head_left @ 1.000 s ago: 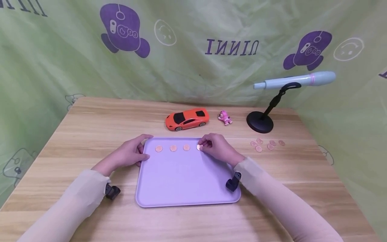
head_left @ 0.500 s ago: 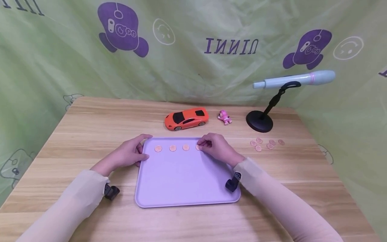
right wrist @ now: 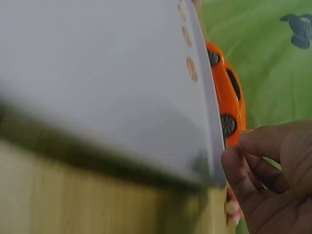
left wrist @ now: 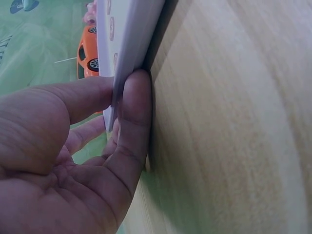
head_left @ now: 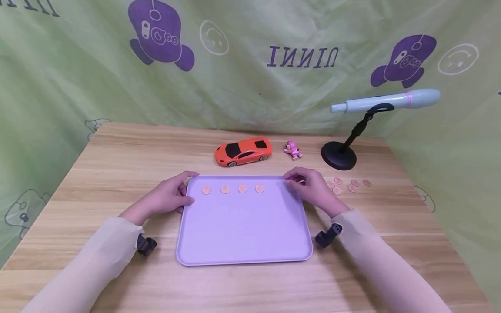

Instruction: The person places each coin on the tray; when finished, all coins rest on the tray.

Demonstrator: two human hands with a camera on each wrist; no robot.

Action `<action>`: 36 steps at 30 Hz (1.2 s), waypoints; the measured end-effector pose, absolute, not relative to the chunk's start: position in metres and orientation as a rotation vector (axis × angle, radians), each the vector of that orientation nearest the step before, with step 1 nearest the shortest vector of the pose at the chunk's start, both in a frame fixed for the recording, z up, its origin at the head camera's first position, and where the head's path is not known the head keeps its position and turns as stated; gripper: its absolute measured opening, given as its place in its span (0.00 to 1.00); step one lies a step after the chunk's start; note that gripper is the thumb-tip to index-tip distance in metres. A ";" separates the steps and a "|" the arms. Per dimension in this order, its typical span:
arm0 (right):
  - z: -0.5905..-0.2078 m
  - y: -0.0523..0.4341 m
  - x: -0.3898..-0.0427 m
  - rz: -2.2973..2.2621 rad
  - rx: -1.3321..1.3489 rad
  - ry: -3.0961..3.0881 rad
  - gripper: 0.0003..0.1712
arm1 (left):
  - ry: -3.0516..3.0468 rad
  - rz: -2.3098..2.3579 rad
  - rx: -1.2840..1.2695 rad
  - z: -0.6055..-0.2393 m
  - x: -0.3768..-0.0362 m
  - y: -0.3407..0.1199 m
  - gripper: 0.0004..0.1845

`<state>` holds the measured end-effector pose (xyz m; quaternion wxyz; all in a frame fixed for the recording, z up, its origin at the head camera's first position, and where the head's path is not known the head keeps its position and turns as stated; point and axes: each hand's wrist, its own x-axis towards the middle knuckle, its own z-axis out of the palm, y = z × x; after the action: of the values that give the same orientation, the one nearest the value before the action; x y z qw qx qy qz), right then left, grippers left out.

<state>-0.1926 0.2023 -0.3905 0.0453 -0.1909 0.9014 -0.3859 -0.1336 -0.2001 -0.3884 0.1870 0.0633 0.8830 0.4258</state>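
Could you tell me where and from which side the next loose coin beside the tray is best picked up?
Probably pinch the nearest loose coin by its thin rim from above with the right hand: it lies flat on the table, apart from the tray, leaving only its edge for the fingers.

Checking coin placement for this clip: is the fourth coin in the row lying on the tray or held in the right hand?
On the tray. The fourth coin lies flat on the purple tray; the right hand is apart from it.

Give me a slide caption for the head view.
Four coins lined up on a purple tray, left hand gripping its edge, right hand beside it.
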 end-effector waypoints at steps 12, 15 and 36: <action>-0.398 0.280 -0.180 -1.045 -0.546 3.060 0.09 | 2.475 1.194 0.175 -0.385 -0.133 -0.197 0.39; -0.396 0.293 -0.178 -0.972 -0.546 3.146 0.08 | 2.481 1.192 0.181 -0.385 -0.133 -0.198 0.39; -0.396 0.309 -0.177 -0.699 -0.348 3.086 0.08 | 2.481 1.191 0.185 -0.384 -0.132 -0.197 0.39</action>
<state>-0.1772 0.3089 -0.3962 -0.0207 -0.1094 0.9692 -0.2197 -0.1320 -0.1968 -0.3840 0.1907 0.0659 0.8830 0.4239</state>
